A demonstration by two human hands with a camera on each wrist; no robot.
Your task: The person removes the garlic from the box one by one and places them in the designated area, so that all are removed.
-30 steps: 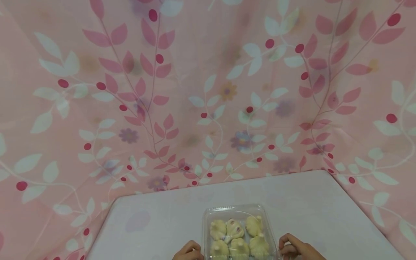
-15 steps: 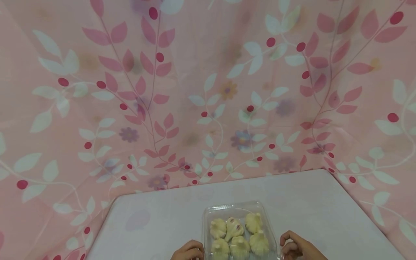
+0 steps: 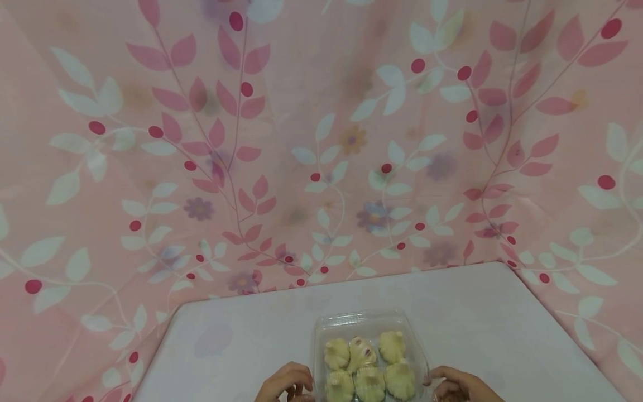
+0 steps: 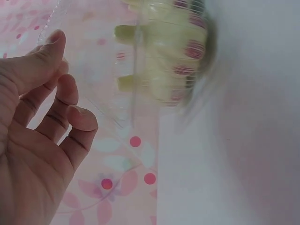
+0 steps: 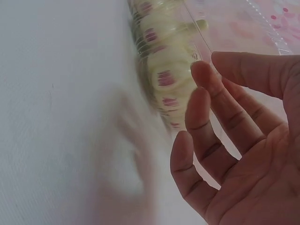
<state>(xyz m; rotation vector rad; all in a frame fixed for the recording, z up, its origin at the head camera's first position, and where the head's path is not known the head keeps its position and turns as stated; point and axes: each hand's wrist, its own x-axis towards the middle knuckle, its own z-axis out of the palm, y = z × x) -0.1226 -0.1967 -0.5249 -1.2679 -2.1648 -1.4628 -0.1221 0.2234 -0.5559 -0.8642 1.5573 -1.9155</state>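
Both hands, left hand (image 3: 284, 382) and right hand (image 3: 458, 384), flank the clear plastic clamshell box of pale garlic bulbs (image 3: 368, 357), fingers loosely open, gripping nothing, steadying its sides.

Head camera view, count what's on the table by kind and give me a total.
Clear plastic container: 1
Pale yellow garlic bulbs inside it: 6
Hands beside the container, left hand and right hand: 2
Total: 9
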